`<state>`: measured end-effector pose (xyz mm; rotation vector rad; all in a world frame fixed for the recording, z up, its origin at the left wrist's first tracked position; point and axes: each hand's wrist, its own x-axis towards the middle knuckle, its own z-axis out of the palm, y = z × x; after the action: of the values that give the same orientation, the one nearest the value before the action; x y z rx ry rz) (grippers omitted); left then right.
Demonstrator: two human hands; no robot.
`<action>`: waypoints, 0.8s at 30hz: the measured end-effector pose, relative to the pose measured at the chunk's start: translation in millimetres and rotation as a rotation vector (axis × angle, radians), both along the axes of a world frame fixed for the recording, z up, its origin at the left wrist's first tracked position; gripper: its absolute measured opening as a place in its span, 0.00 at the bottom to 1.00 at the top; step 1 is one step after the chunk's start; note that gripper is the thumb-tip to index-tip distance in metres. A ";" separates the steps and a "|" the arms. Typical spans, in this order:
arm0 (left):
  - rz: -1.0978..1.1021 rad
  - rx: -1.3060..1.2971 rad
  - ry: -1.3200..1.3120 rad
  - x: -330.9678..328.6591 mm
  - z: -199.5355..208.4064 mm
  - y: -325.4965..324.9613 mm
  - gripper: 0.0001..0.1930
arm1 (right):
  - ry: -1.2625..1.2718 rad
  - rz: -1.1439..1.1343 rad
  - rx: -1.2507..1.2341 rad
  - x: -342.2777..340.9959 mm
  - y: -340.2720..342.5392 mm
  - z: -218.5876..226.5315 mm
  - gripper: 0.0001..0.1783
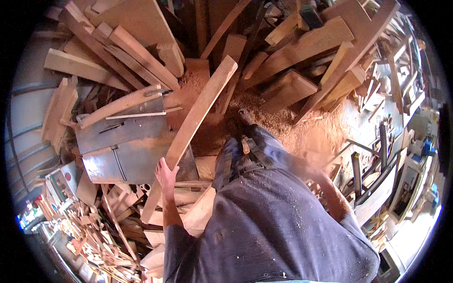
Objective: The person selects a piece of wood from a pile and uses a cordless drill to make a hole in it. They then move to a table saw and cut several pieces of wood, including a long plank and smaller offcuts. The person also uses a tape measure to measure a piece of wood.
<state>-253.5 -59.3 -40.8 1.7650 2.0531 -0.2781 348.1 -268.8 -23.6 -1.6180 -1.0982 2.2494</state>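
A long wooden board (pixel 200 108) runs slantwise from the lower left up toward the middle of the view. My left hand (pixel 167 173) is closed on its edge, thumb on one side. Beside the board lies a grey metal machine table (pixel 137 162) with a dark slot; part of the table is hidden under the board. A curved wooden piece (pixel 120 104) and a thin strip (pixel 136 115) rest across its far side. Off to my right side, my right hand (pixel 306 166) is smeared by motion, its fingers hard to make out, and nothing shows clearly in it.
Leaning planks (pixel 306 45) and loose offcuts crowd the far side. Reddish sawdust (pixel 325 129) covers the floor around my feet. More wood scraps (pixel 101 240) pile up at the lower left. Dark metal bars (pixel 356 174) stand at the right.
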 end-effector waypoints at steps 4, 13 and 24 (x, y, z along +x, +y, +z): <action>-0.107 0.024 -0.017 14.0 22.4 2.4 0.41 | 0.020 -0.317 -0.130 -22.9 -11.3 39.2 0.31; -0.321 0.042 -0.330 199.6 82.1 3.7 0.43 | -0.007 -0.867 -0.051 -51.5 -78.3 86.0 0.42; -0.955 -0.225 -0.534 418.4 131.8 -39.2 0.34 | -0.711 -1.437 0.016 -38.8 -274.2 -18.7 0.16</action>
<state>165.0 -98.6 91.0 2.2279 0.7000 -0.2474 309.3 -543.0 -42.3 -2.1287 0.1551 0.7402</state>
